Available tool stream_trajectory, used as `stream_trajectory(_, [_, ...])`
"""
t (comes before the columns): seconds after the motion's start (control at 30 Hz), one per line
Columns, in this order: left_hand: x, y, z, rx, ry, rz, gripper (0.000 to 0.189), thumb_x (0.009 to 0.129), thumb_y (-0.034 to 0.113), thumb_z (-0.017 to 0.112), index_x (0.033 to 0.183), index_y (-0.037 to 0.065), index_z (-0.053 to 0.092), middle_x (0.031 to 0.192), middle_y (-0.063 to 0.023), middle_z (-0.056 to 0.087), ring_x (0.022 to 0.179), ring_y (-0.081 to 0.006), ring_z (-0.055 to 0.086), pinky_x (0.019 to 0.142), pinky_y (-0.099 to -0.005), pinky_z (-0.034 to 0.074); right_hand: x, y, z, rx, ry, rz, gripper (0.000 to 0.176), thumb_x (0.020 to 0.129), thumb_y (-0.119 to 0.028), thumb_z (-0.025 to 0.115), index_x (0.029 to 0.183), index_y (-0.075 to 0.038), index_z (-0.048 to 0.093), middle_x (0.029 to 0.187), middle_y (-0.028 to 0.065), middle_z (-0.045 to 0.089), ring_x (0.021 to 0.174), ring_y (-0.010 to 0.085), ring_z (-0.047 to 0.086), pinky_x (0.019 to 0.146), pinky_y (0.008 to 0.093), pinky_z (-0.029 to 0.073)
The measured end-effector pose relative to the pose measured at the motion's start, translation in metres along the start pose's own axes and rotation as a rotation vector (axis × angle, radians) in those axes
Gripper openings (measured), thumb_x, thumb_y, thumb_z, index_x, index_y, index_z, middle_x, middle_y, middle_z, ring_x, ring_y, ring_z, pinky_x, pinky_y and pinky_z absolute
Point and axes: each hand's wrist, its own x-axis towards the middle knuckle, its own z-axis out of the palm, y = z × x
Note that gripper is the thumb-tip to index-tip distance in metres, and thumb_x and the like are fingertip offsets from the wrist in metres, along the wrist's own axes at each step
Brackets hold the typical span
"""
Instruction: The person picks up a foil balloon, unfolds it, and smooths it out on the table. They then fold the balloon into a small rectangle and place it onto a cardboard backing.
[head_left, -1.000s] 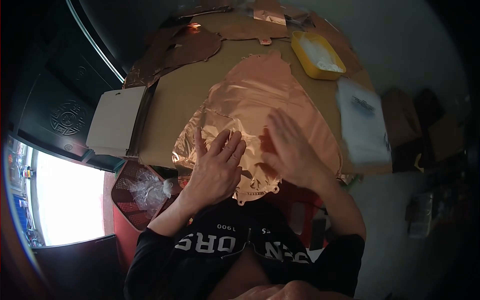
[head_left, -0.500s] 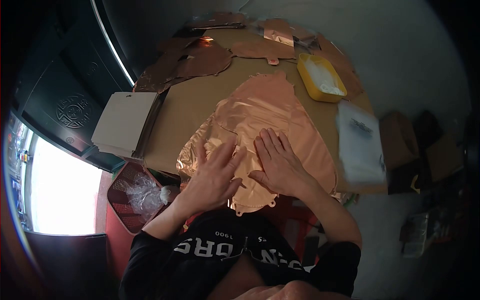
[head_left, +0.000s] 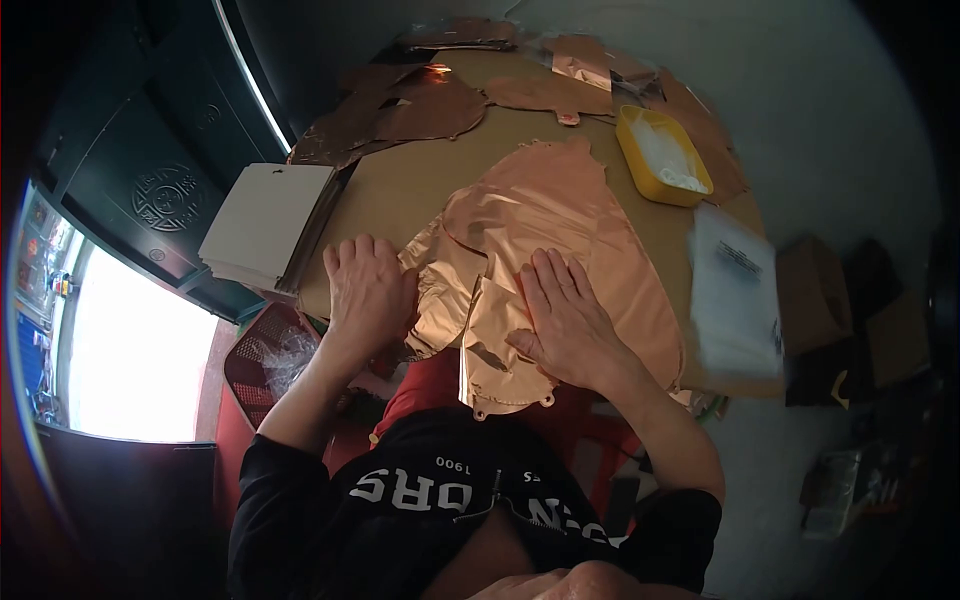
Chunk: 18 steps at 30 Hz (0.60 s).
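Pressing foil balloon (head_left: 560, 200), right hand (head_left: 565, 315) flat; long axis runs near-far.

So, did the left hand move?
Yes. The left hand slid left, from the middle of the foil to its edge, nearer the white card stack.

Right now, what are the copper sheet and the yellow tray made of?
The copper sheet: likely metallised plastic film, rose-gold, glossy; it shows mirror glare, fine crinkles and a sharp fold. The yellow tray: probably moulded plastic, opaque, smooth; even colour, rounded rim.
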Motion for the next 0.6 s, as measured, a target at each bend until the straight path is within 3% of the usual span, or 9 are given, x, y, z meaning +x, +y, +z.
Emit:
stream_trajectory(0.07, [0.002, 0.001, 0.0, 0.061, -0.012, -0.004, 0.027, 0.083, 0.024, 0.065, 0.089, -0.002, 0.06, 0.091, -0.018, 0.058, 0.092, -0.0354, 0.054, 0.091, -0.048, 0.037, 0.0, 0.0, 0.001, -0.008, -0.005, -0.002, 0.077, 0.097, -0.052, 0.045, 0.141, 0.011, 0.036, 0.148, 0.0309, 0.034, 0.143, 0.0421, 0.025, 0.12, 0.0502, 0.015])
stream_trajectory(0.27, [0.009, -0.002, 0.007, 0.069, 0.01, 0.033, 0.026, 0.082, 0.023, 0.063, 0.084, -0.003, 0.059, 0.088, -0.0201, 0.06, 0.092, -0.0365, 0.055, 0.091, -0.0496, 0.037, 0.0, 0.001, 0.0, -0.023, -0.005, -0.009, 0.077, 0.097, -0.052, 0.044, 0.142, 0.01, 0.035, 0.148, 0.0301, 0.035, 0.143, 0.0421, 0.026, 0.119, 0.0504, 0.016])
stream_trajectory(0.47, [0.017, -0.007, 0.008, -0.018, -0.116, 0.065, 0.024, 0.079, 0.021, 0.063, 0.084, -0.002, 0.063, 0.087, -0.0199, 0.064, 0.092, -0.0369, 0.057, 0.087, -0.0469, 0.037, 0.001, 0.0, -0.001, -0.037, -0.019, -0.001, 0.079, 0.097, -0.054, 0.043, 0.142, 0.01, 0.035, 0.148, 0.0298, 0.034, 0.143, 0.0419, 0.026, 0.119, 0.0507, 0.016])
stream_trajectory(0.57, [0.023, -0.009, 0.004, -0.044, -0.187, 0.074, 0.02, 0.08, 0.018, 0.061, 0.085, -0.001, 0.065, 0.092, -0.0199, 0.067, 0.09, -0.0373, 0.061, 0.081, -0.0482, 0.043, 0.001, -0.001, -0.001, -0.039, -0.026, 0.002, 0.079, 0.097, -0.054, 0.044, 0.142, 0.01, 0.034, 0.149, 0.0298, 0.033, 0.143, 0.0418, 0.025, 0.119, 0.0509, 0.015])
stream_trajectory(0.6, [0.027, -0.009, 0.001, -0.15, -0.265, -0.01, 0.02, 0.082, 0.018, 0.06, 0.086, -0.001, 0.063, 0.091, -0.02, 0.067, 0.087, -0.034, 0.062, 0.076, -0.0457, 0.045, 0.001, -0.001, -0.002, -0.04, -0.027, 0.004, 0.079, 0.097, -0.054, 0.044, 0.142, 0.01, 0.034, 0.149, 0.0298, 0.033, 0.143, 0.0417, 0.025, 0.119, 0.051, 0.015])
